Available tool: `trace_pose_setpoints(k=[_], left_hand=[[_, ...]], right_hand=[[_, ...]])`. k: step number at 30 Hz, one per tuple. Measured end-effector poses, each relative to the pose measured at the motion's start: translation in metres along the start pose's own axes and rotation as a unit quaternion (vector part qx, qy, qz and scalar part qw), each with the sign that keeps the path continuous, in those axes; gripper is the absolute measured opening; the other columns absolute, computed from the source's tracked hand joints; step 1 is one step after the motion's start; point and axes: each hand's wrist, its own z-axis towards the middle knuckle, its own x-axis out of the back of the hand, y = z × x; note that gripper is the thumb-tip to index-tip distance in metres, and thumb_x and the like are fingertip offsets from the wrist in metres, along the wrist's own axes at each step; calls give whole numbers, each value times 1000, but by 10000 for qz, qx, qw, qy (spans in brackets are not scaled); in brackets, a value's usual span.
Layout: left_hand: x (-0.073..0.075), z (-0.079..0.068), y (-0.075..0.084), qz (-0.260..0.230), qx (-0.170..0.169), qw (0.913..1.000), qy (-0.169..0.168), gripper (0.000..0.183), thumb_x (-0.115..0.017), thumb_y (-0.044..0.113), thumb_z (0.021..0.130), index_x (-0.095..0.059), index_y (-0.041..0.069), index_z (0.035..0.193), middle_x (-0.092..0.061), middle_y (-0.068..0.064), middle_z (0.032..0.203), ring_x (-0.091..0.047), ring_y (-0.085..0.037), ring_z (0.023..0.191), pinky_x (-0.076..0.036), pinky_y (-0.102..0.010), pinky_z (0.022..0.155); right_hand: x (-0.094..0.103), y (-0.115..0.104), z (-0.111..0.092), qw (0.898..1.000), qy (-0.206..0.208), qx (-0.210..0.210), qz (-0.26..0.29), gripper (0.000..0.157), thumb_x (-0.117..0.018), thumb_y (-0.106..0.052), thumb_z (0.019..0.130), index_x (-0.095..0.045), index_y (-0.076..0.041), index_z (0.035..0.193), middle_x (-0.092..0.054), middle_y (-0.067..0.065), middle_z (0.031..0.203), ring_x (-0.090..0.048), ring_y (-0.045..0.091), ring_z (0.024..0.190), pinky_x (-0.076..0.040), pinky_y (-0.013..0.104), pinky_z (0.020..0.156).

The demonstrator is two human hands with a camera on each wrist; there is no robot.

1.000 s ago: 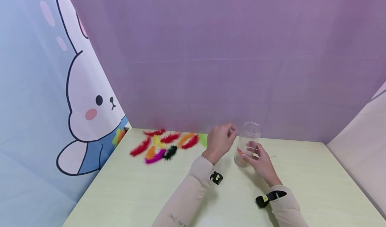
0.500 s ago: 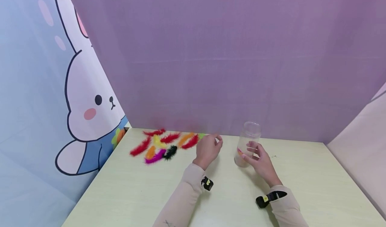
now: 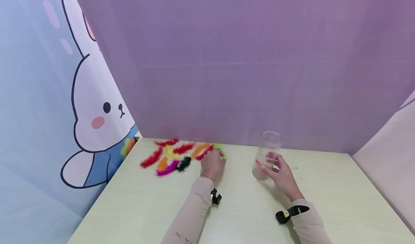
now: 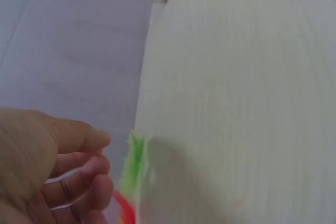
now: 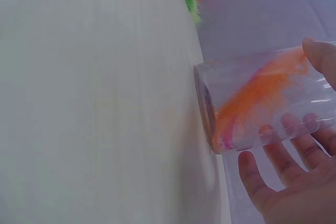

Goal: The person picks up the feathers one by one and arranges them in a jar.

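My right hand [image 3: 286, 179] grips the lower part of an upright clear jar [image 3: 270, 143], thumb on one side and fingers round the other. An orange feather [image 5: 262, 93] and a bit of pink feather [image 5: 228, 139] show inside the jar through its wall. My left hand [image 3: 212, 165] is low over the table at the right end of the loose feathers, fingers loosely curled with nothing between them. Close ahead of its fingertips lies a light green feather [image 4: 132, 166]. A red feather [image 3: 203, 153] is just beyond the left hand, partly hidden by it.
Left of the left hand lie several more fluffy feathers, among them a dark green one [image 3: 184, 164], a magenta one [image 3: 166, 168] and a yellow one [image 3: 171, 152]. A purple cloth [image 3: 243, 75] hangs along the back edge of the pale table [image 3: 136, 208].
My left hand has moved left and down from beside the jar to the light green feather. The right hand and the jar have stayed in place.
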Motion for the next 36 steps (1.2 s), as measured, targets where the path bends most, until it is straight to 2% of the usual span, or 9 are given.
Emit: trace_pose_setpoints(k=[8, 13, 18, 23, 36], left_hand=[[-7, 3, 1, -3, 165, 9997, -177, 12, -80, 20, 85, -73, 13, 92, -74, -2, 83, -69, -23, 71, -53, -38, 60], [-14, 5, 2, 104, -8, 9995, -296, 16, -81, 20, 85, -73, 16, 99, -77, -1, 90, -71, -24, 74, -53, -37, 60], [-20, 7, 2, 265, -227, 9992, -212, 16, -81, 18, 86, -75, 21, 100, -78, 0, 94, -72, -23, 77, -52, -35, 58], [-18, 8, 5, 374, -358, 9985, -170, 14, -80, 16, 86, -76, 23, 98, -78, 1, 92, -71, -24, 76, -51, -35, 57], [-16, 8, 7, 290, -321, 9987, -259, 10, -76, 14, 90, -79, 23, 92, -78, 2, 90, -71, -23, 76, -53, -35, 57]], right_hand=[[1, -2, -1, 10000, 8, -33, 42, 72, -76, -33, 93, -41, -10, 151, -50, 12, 151, -50, 30, 137, -43, 8, 95], [1, -3, -1, 10000, 12, 3, 34, 71, -76, -32, 93, -41, -9, 151, -50, 14, 151, -50, 31, 137, -43, 8, 95], [1, -4, -1, 10000, 9, 0, 18, 72, -76, -32, 93, -40, -8, 151, -50, 16, 152, -50, 34, 138, -42, 8, 94], [2, -6, -2, 10000, 15, -39, -20, 72, -76, -33, 93, -40, -9, 151, -50, 15, 152, -50, 33, 138, -42, 8, 95], [3, -7, -3, 10000, 28, -25, -73, 73, -76, -34, 93, -40, -9, 151, -50, 15, 152, -50, 34, 138, -42, 8, 94]])
